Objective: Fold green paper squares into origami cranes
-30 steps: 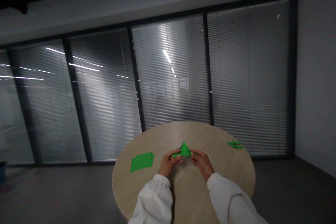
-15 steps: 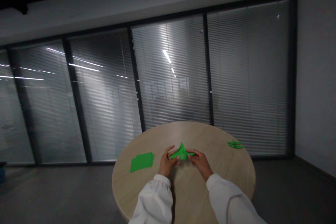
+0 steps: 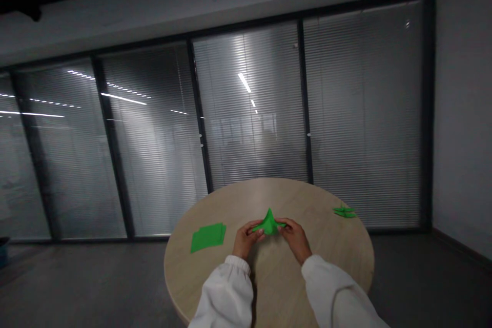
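A folded green paper piece (image 3: 268, 223) with a pointed peak is held just above the round wooden table (image 3: 330, 251). My left hand (image 3: 246, 242) pinches its left corner and my right hand (image 3: 294, 238) pinches its right corner. Both hands are closed on the paper, and white sleeves cover both arms.
A stack of flat green paper sheets (image 3: 208, 236) lies on the table's left side. A small finished green folded figure (image 3: 344, 211) rests near the far right rim. Behind the table stand glass walls with shut blinds; dark floor surrounds the table.
My left fingers have curled back onto the paper's left corner after spreading briefly. The paper's peak has shifted slightly. The hands stay in the same place.
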Motion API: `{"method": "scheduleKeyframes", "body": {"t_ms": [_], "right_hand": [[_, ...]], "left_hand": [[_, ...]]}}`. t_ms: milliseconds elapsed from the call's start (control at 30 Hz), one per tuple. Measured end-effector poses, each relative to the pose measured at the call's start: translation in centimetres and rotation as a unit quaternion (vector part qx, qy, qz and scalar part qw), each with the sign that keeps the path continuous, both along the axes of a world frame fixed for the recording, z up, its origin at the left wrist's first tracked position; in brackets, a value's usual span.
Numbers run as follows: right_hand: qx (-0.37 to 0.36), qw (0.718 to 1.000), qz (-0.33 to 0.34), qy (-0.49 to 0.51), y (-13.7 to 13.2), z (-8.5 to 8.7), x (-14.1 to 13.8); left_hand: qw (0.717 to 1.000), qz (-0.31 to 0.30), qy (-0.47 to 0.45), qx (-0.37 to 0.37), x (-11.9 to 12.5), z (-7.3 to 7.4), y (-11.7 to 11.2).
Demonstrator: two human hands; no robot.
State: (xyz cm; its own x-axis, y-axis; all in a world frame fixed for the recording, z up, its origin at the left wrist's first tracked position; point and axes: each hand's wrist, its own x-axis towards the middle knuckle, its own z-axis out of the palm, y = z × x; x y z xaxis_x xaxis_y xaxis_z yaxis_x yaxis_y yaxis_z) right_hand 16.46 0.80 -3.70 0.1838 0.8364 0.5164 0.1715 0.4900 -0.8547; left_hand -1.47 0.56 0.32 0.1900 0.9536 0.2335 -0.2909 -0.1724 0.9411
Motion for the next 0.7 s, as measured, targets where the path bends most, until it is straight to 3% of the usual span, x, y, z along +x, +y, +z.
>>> {"method": "scheduleKeyframes", "body": {"t_ms": [433,700], "right_hand": [[-0.030,1.000,0.006,-0.002,-0.12,0.05,-0.39],[-0.109,0.985,0.054,0.122,0.16,-0.25,-0.37]], "left_hand": [[0.997,0.061,0.034,0.009,-0.22,-0.52,0.40],[1.000,0.026,-0.004,-0.006,-0.21,0.04,-0.02]]}}
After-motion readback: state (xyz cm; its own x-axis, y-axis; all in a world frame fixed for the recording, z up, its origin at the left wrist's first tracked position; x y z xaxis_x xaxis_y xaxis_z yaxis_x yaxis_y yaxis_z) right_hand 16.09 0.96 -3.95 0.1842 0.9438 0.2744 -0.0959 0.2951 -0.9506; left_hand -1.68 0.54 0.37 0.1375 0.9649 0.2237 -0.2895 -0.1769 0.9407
